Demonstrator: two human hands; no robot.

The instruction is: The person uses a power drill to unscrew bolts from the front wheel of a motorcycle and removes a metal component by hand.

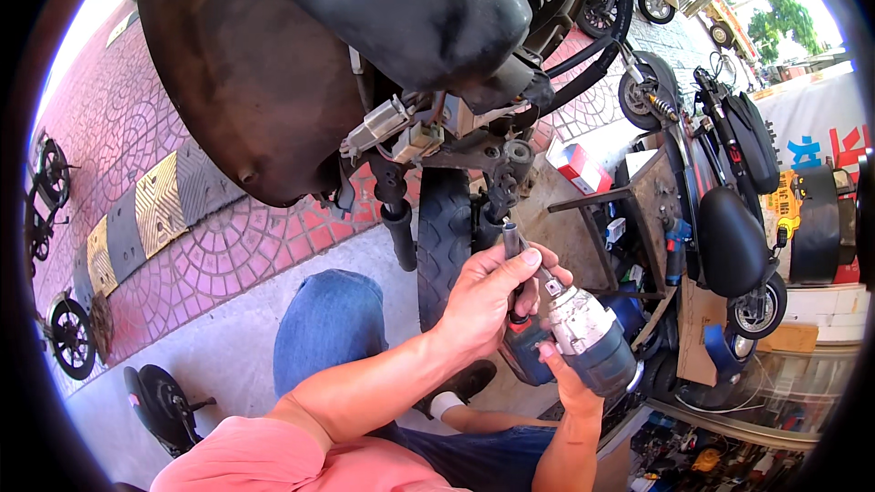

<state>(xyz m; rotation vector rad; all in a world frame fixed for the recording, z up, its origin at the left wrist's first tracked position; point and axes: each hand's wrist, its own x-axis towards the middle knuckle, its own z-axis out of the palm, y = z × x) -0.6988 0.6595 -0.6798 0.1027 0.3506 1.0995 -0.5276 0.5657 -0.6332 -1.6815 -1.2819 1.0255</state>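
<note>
A long metal socket is pinched between the thumb and fingers of my left hand. Just to its right is the bare square drive of a cordless impact wrench, apart from the socket. My right hand is wrapped around the wrench, its fingers partly hidden behind the body. Beyond both hands stands the front of a scooter, with dark body panels, a fork leg and a tyre. Grey wire connectors dangle under the panels.
A metal stand holding tools is to the right, with a red and white box beside it. Farther right are a parked scooter and a glass cabinet. A striped speed bump crosses the paving at left, near a black wheeled stool.
</note>
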